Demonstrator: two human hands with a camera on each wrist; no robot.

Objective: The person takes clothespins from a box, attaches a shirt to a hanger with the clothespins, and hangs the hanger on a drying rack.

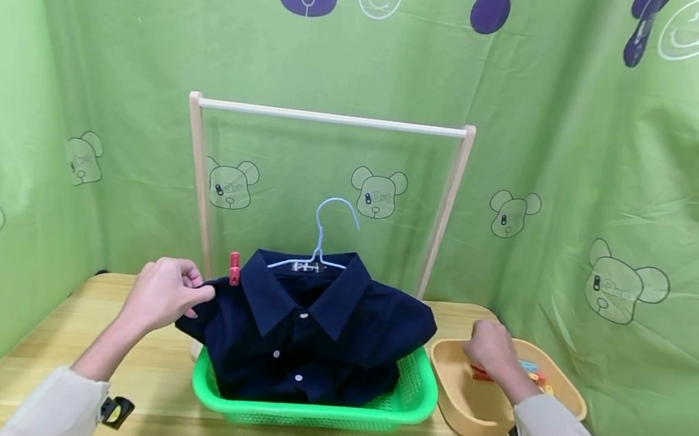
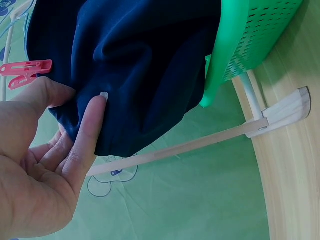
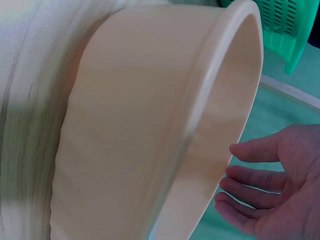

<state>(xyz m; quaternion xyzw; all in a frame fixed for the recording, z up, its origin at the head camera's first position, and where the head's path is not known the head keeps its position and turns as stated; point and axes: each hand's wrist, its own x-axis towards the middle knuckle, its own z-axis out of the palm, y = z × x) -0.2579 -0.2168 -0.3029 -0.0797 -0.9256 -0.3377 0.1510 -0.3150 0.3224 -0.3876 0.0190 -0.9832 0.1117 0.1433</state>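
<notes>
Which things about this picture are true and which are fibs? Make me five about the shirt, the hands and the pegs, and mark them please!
1. The left hand is pinching the dark shirt. True.
2. The clothespin clipped on the shirt is blue. False: it is red.
3. The shirt is partly in the green basket. True.
4. The hanger is hooked over the white bar. False: the hanger's hook is below the bar, apart from it.
5. The right hand is gripping the basket. False: it is at the orange tub.
</notes>
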